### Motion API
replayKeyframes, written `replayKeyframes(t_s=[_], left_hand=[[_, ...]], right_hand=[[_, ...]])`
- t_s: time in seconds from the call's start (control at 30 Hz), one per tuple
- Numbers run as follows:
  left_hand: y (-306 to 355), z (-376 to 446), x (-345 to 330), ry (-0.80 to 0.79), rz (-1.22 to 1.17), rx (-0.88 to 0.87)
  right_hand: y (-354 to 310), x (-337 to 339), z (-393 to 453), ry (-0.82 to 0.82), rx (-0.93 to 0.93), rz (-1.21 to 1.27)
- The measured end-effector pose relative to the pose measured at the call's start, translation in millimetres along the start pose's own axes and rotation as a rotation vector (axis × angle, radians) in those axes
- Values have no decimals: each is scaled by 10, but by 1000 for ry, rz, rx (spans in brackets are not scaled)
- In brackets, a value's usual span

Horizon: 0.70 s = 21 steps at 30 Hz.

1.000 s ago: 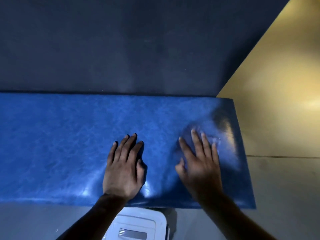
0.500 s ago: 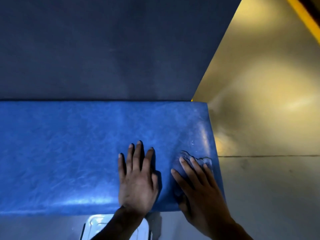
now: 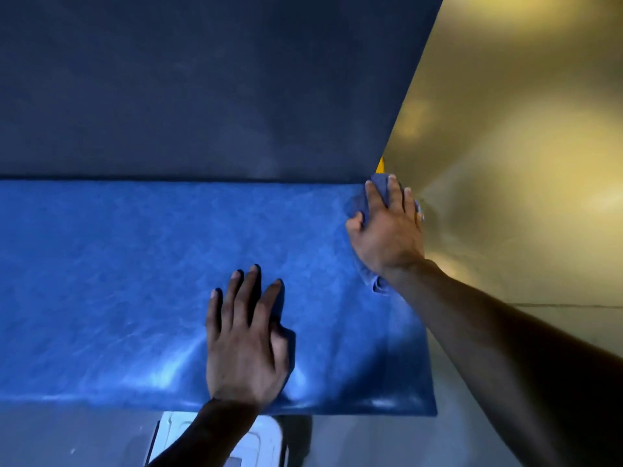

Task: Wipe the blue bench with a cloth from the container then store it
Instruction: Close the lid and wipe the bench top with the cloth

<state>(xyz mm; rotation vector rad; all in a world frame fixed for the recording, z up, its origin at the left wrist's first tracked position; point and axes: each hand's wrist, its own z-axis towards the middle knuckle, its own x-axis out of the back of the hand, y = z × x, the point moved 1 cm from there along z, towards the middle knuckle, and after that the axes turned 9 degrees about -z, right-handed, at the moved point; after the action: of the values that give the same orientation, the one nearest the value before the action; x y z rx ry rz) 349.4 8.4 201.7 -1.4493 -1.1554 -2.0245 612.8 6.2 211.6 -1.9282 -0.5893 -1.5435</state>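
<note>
Flat on the soft blue cloth (image 3: 362, 205), the right hand (image 3: 387, 230) presses it onto the shiny blue bench (image 3: 135, 281); the empty left hand (image 3: 246, 338) rests spread. Push firmly into the corner.

Blue cloth (image 3: 359, 203) at bench's (image 3: 135, 281) far-right corner

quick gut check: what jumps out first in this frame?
The blue bench fills the lower left, glossy under the light. The right hand presses a blue cloth at the bench's far right corner, against the yellow wall. The left hand lies flat near the front edge.
</note>
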Motion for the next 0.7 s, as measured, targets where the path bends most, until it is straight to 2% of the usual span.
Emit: replayKeyframes(t_s=[0.2,0.37,0.53,0.63,0.7], left_hand=[[1,-33,-5,-10,4,-3],[1,-48,2,-51,10,7],[-8,-79,25,-72,18,-4],[-11,-96,59,-84,-5,-1],[-21,-114,84,-94,-23,-7]], right_hand=[[41,37,-273,-5,-166,77],[203,15,-1151,-34,-224,84],[374,-185,-2068,95,-235,130],[528,-263,-2428,9,-284,199],[585,-269,-2645,-17,-323,350]])
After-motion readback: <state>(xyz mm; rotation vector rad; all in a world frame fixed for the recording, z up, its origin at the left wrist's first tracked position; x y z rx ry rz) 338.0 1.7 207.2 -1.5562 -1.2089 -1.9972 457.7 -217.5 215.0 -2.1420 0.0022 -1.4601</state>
